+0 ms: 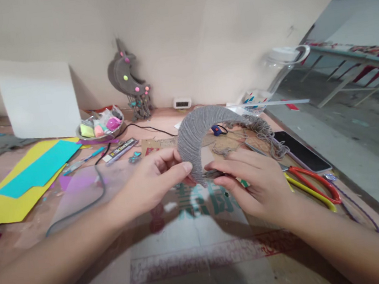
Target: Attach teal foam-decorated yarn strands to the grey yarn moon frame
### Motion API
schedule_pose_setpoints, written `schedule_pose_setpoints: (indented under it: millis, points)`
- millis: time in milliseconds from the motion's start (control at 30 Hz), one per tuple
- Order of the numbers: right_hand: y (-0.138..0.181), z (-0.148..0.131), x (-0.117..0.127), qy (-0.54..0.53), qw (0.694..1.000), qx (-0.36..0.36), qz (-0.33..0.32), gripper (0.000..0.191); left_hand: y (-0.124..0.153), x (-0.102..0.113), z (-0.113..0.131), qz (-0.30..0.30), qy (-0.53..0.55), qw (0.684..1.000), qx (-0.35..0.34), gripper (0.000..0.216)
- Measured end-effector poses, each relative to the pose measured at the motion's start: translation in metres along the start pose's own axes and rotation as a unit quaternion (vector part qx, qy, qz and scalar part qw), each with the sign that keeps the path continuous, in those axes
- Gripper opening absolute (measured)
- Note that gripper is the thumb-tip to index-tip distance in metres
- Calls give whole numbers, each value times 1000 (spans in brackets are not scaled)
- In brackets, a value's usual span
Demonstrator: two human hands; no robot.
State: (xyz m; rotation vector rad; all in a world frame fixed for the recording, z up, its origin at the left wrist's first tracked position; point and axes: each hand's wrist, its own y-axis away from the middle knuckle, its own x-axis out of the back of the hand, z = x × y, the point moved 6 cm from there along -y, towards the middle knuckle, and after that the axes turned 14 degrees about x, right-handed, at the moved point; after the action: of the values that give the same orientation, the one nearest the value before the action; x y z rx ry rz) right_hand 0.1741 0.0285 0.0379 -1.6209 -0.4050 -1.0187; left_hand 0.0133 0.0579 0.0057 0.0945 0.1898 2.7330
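A crescent moon shape wrapped in grey yarn [193,134] is held up over the table, its curve arching to the right. My left hand [161,175] pinches its lower tip between thumb and fingers. Close beside that tip, my right hand [256,177] closes thumb and forefinger on a small bundle of grey yarn [212,174]. Loose grey yarn strands [278,145] hang and tangle at the crescent's far right end. Against the wall stands a finished-looking grey moon [122,74] with coloured beads and dangling strands.
Orange-and-yellow-handled scissors [315,186] and a phone [303,151] lie at the right. A bowl of coloured clay [101,127], yellow paper [20,204], blue paper [41,169] and a white board [39,98] sit left. A clear jug [277,69] stands near the right table edge.
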Motion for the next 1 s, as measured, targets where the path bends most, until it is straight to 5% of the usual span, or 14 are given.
schedule_pose_setpoints:
  millis: [1000]
  points:
    - [-1,2,2,6,1000,-19,0,17,-1,-1,2,19,-11,1000,10,19]
